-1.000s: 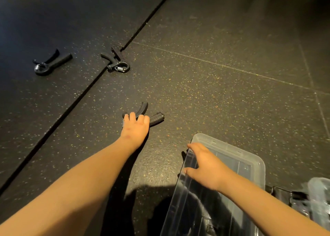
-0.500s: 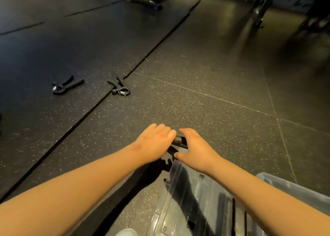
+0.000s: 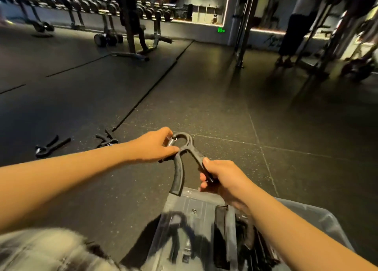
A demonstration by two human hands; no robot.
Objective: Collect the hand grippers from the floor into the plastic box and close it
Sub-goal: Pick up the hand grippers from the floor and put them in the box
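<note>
A black hand gripper (image 3: 181, 160) hangs in the air above the far end of the clear plastic box (image 3: 319, 219). My left hand (image 3: 152, 145) pinches its head by the metal spring. My right hand (image 3: 222, 177) grips its right handle; the left handle hangs free. Two more black hand grippers lie on the floor to the left, one (image 3: 51, 145) farther out and one (image 3: 106, 140) just beyond my left forearm. Dark hand grippers lie inside the box, blurred.
The dark rubber gym floor (image 3: 225, 107) stretches ahead. A dumbbell rack (image 3: 92, 6) and a bench frame (image 3: 133, 45) stand at the back left, cable machines (image 3: 306, 35) at the back right. My trouser leg (image 3: 51, 252) fills the lower left.
The hand gripper left the floor and now hangs over the box, held in both hands. My right hand took hold of its handle. The camera tilted up, showing the gym.
</note>
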